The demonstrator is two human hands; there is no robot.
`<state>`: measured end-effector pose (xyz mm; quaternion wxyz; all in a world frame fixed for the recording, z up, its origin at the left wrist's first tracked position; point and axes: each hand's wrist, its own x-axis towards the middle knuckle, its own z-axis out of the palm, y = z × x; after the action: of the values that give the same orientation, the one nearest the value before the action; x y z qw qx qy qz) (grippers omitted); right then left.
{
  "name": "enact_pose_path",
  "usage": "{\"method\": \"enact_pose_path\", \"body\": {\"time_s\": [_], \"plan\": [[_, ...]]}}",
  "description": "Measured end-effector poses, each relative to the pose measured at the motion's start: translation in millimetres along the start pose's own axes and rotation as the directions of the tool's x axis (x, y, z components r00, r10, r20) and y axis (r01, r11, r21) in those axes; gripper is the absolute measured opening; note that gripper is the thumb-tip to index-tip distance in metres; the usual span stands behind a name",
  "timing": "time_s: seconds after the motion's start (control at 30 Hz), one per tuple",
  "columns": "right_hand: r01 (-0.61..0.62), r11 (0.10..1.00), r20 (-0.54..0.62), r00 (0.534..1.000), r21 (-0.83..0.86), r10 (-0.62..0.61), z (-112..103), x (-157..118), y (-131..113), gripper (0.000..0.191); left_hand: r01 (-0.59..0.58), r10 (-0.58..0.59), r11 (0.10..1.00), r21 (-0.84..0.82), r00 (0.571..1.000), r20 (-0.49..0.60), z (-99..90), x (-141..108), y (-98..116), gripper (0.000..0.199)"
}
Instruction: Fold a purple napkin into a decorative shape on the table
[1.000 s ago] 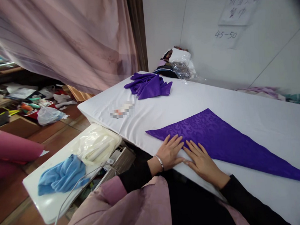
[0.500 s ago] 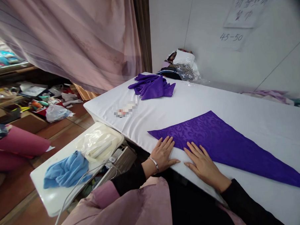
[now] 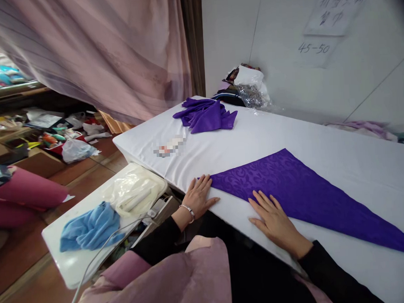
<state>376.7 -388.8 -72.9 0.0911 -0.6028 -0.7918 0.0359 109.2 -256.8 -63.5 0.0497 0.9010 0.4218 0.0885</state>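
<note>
A purple patterned cloth napkin point(image 3: 300, 187), folded into a long triangle, lies flat on the white-covered table point(image 3: 255, 140). My left hand point(image 3: 197, 197), with a silver bracelet at the wrist, rests palm down on the napkin's left corner, fingers stretched out. Most of that corner is hidden under the fingertips. My right hand point(image 3: 275, 219) lies flat with fingers spread, its fingertips on the near edge of the napkin. Neither hand grips anything. Toward the back of the table sits a crumpled heap of purple cloths point(image 3: 207, 115).
A pixelated small item point(image 3: 170, 146) lies on the table's left part. On a lower white side table point(image 3: 56, 265) are a blue cloth point(image 3: 89, 228), a plastic bag point(image 3: 133, 190) and a cable. Bagged fabrics point(image 3: 249, 84) stand by the wall. A pink curtain point(image 3: 124, 47) hangs at left.
My left hand has slid left along the napkin's near edge to its left corner. My right hand and the napkin have stayed in place.
</note>
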Motion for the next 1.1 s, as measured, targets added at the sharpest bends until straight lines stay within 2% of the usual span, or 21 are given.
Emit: {"method": "enact_pose_path", "body": {"time_s": [0.1, 0.2, 0.33, 0.43, 0.53, 0.73, 0.9, 1.1], "plan": [[0.0, 1.0, 0.004, 1.0, -0.007, 0.0, 0, 0, 0, 0.055, 0.077, -0.078, 0.996, -0.035, 0.997, -0.027, 0.8, 4, -13, 0.064], [0.0, 1.0, 0.005, 1.0, -0.01, 0.0, 0, 0, 0, 0.056, 0.162, -0.171, 0.981, -0.107, 0.982, -0.082, 1.4, 11, -27, 0.048], [-0.001, 1.0, 0.002, 1.0, -0.009, 0.001, -1, 0, 0, 0.055, 0.225, -0.275, 0.947, -0.229, 0.937, -0.214, 0.5, 24, -41, 0.026], [0.003, 1.0, -0.003, 1.0, -0.01, -0.003, -1, 0, -1, 0.055, 0.241, -0.324, 0.922, -0.302, 0.908, -0.266, 0.8, 30, -49, 0.016], [0.008, 1.0, -0.005, 1.0, -0.021, -0.008, -1, 1, -1, 0.055, 0.214, -0.324, 0.906, -0.364, 0.905, -0.276, 1.9, 33, -56, 0.014], [0.018, 0.999, -0.019, 1.0, -0.028, -0.019, 1, 1, 1, 0.055, 0.135, -0.225, 0.903, -0.408, 0.957, -0.182, 0.6, 34, -71, 0.013], [0.02, 1.0, -0.018, 1.0, -0.024, -0.021, 0, 0, 1, 0.055, 0.168, -0.254, 0.902, -0.397, 0.951, -0.174, 0.2, 37, -73, 0.014], [0.02, 1.0, -0.02, 1.0, -0.02, -0.02, -1, 1, 0, 0.055, 0.201, -0.278, 0.917, -0.345, 0.942, -0.189, -0.8, 39, -64, 0.014]]}}
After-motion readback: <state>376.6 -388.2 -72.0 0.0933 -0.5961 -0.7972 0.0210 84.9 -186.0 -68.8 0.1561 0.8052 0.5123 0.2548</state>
